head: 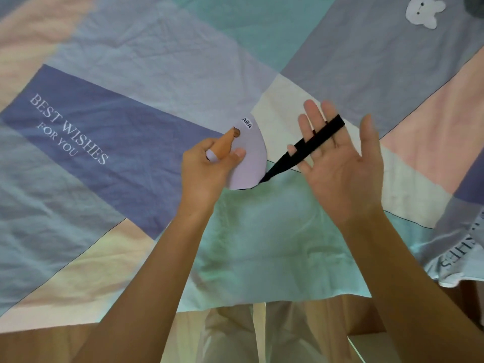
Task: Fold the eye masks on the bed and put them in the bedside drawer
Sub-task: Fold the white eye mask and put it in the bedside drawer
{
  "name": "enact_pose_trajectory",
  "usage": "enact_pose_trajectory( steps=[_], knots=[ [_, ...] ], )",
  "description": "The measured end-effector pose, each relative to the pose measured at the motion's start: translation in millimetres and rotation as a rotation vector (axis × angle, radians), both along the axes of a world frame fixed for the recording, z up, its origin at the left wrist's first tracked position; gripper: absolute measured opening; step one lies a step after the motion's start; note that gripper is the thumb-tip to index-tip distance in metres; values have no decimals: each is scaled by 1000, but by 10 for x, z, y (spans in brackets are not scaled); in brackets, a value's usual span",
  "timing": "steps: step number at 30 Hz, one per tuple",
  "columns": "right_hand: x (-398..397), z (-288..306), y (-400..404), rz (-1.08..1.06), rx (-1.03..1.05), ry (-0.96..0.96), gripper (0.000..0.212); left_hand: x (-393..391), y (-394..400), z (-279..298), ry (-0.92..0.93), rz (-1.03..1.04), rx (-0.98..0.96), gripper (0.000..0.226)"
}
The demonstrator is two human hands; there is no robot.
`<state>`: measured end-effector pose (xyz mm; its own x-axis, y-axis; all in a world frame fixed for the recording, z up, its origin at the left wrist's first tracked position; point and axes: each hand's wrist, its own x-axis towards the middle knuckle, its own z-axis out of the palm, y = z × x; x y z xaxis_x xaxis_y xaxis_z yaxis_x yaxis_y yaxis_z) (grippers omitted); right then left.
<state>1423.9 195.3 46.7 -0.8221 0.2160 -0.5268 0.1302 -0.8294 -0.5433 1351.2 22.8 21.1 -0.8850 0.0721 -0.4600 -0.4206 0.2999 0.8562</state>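
Fingers (237, 154) of the left hand (207, 166) pinch a folded eye mask (250, 158).
Right hand (337, 158) spread flat, its black strap (314, 141) across straight fingers, above the bed's (131, 61) near edge.

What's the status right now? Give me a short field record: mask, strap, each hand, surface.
mask: lilac eye mask, folded in half, held above the bed
strap: black strap, stretched from the mask across the right fingers
left hand: left hand pinches the folded mask
right hand: right hand, fingers straight, strap looped over them
surface: patchwork bedsheet
drawer: not in view
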Motion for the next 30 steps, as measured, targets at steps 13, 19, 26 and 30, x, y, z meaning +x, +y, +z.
enact_pose_trajectory(
  steps=[13, 19, 26, 30],
  knots=[
    [138, -106, 9, 190, 25, -10, 45, -32, -98, -79, -154, 309, 190, 11],
    [58, -313, -242, 81, 375, -122, 57, 64, 11, -58, -256, 330, 286, 18],
    [109, -328, -473, 230, 614, -39, 76, 167, 164, 32, -313, 135, 570, 34],
    [149, -354, -443, 228, 585, -44, 89, 151, 80, -18, -216, -57, 409, 37]
  ],
)
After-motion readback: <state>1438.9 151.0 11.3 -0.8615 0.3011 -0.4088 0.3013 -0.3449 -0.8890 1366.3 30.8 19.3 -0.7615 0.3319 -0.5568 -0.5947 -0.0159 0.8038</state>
